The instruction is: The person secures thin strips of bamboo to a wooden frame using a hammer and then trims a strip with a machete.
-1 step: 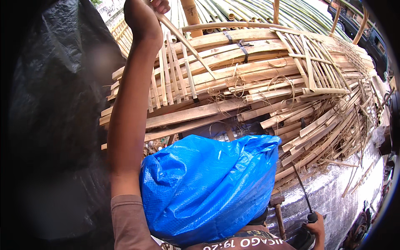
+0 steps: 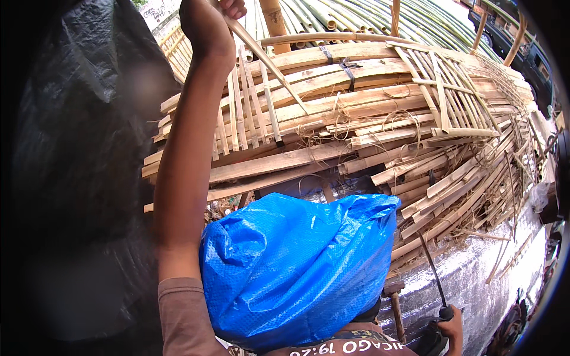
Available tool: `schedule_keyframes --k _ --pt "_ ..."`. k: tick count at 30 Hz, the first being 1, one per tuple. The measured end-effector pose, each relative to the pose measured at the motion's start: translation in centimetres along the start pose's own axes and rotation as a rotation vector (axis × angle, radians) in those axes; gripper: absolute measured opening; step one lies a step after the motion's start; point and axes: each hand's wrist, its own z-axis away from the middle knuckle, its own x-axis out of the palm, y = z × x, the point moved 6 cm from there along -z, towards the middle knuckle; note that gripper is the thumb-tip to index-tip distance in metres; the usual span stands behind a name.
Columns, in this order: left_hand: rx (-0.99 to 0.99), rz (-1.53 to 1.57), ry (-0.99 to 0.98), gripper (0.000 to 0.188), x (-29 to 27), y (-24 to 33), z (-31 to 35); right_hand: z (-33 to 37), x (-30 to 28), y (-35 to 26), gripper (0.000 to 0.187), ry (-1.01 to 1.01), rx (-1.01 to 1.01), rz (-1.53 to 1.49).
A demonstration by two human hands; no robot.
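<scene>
Apparently one bamboo strip (image 2: 267, 62) held high, one blade (image 2: 433, 267) held low

The left hand (image 2: 205, 26) reaches to the top edge of the view, its fingers curled around the slender, pale strip; part of the hand is cut off there, so how the thumb sits cannot be told. From that grip the strip slants down to the right, and its far end lies over a stack of split bamboo (image 2: 362, 95). Whether the tip touches the stack or hangs just above it is unclear. Low on the right, the right hand (image 2: 452, 325) is wrapped around the black handle of the long, thin blade, which points up toward the stack, well apart from the strip. A blue plastic sheet (image 2: 297, 267) bulges between the two arms.

As far as one can judge, the step in hand is placing or readying a single strip, and the blade is not at work on it. The next move seems to call for bringing the two together: the left hand would draw the strip down, clear of the row of narrow strips (image 2: 248, 98) beside it, to within the blade's reach. Its free end probably needs guiding, as the loose fibres (image 2: 310, 139) on the stack could snag it, and the left fingers should stay out of the blade's path.
</scene>
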Motion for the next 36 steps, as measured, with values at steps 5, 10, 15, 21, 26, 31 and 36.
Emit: schedule_keyframes --k 5,10,15,21,26,31,36 --pt "0.063 -0.132 0.113 0.038 -0.5 -0.3 1.1 -1.0 2.9 -17.5 0.059 0.21 -0.094 -0.139" --pt "0.18 -0.255 0.151 0.037 -0.5 0.2 2.4 -4.0 12.8 -46.6 0.037 -0.182 -0.479 -0.726" --pt "0.342 -0.354 0.31 0.038 0.0 1.7 2.9 -5.4 18.7 -60.0 0.035 -0.215 -1.047 -0.833" --pt "0.442 -0.305 0.376 0.031 -2.0 3.3 3.9 -4.7 23.1 -65.1 0.036 -0.209 -1.023 -0.65" --pt "0.405 -0.423 0.423 0.035 -2.3 3.5 5.0 -4.1 23.7 -65.5 0.041 -0.218 -1.041 -0.585" --pt "0.389 -0.375 0.377 0.038 -2.3 3.9 5.3 -5.5 23.4 -65.3 0.035 -0.236 -0.978 -0.485" --pt "0.382 -0.323 0.361 0.04 -2.3 3.6 5.2 -11.4 26.1 -62.0 0.037 -0.191 -0.909 -0.52"
